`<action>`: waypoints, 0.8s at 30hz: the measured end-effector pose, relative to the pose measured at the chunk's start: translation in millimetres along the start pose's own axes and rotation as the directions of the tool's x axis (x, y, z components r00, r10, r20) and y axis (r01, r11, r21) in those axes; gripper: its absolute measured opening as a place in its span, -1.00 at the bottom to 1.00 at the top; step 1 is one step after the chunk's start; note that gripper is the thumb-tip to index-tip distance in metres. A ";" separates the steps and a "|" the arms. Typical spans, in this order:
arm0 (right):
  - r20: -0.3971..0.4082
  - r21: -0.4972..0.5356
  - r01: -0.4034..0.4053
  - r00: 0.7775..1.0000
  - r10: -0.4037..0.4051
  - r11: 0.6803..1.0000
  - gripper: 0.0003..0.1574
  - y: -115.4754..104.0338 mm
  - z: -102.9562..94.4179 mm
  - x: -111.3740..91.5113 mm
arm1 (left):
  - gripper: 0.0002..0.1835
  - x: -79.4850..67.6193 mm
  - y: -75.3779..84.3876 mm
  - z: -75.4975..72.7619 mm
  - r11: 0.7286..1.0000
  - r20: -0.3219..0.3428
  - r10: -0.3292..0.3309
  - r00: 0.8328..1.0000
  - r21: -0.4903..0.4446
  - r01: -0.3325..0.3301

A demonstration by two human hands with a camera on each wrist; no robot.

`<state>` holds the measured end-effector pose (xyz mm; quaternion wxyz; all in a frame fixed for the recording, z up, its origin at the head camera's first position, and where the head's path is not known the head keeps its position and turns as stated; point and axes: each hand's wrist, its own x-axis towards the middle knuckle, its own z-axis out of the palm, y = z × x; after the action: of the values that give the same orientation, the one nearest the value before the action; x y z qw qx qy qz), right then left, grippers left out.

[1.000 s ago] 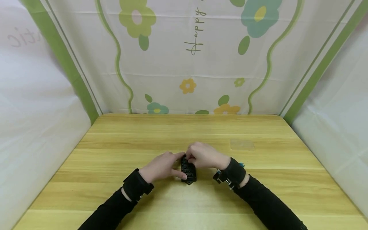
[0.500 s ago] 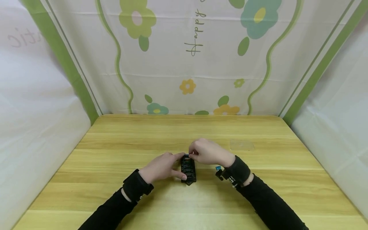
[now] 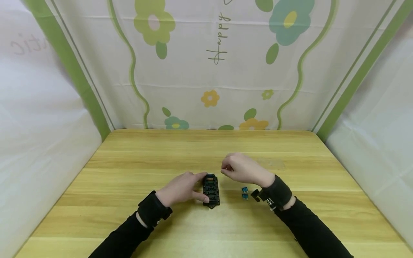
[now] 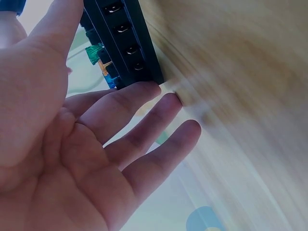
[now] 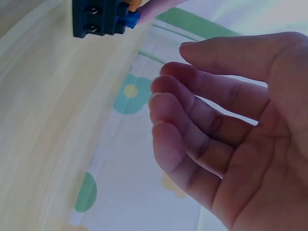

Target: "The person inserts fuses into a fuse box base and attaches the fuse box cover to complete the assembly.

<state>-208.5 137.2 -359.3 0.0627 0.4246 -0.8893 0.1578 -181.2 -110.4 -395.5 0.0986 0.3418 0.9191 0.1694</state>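
Observation:
A black fuse box lies lengthwise on the table in the head view. Green, orange and blue fuses show along its side in the left wrist view. My left hand holds the box by its two ends, index finger at the far end and thumb at the near one. Right of the box, my right hand hovers with loosely bent fingers. Nothing sits between its thumb and fingers in the right wrist view. Two blue fuses lie on the table below that hand.
A thin clear plastic sheet or cover lies beyond the right hand, partly behind it. The wooden table meets a white flower-print cloth at its back edge, and cloth also hangs at both sides.
My right hand has drawn away from the far end of the fuse box, rightward and slightly up. The two loose blue fuses have come into view from behind the wrist. My left hand stays put.

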 end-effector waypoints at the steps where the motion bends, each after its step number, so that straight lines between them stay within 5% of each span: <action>1: -0.001 -0.003 -0.003 1.000 0.003 1.000 -0.91 0.6 -0.7 -1.6 | -0.01 -0.2 -0.1 -0.1 1.000 -0.003 0.001 1.000 0.001 -0.001; 24: 0.082 -0.004 -0.136 0.987 0.136 0.991 -0.87 42.8 -18.9 -58.7 | 0.01 -1.2 -2.9 2.5 1.000 -0.004 -0.012 1.000 -0.008 0.012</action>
<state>-205.0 211.8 -365.7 0.0148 0.3693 -0.9179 0.1447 -181.2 -112.6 -398.8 0.0990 0.3355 0.9207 0.1732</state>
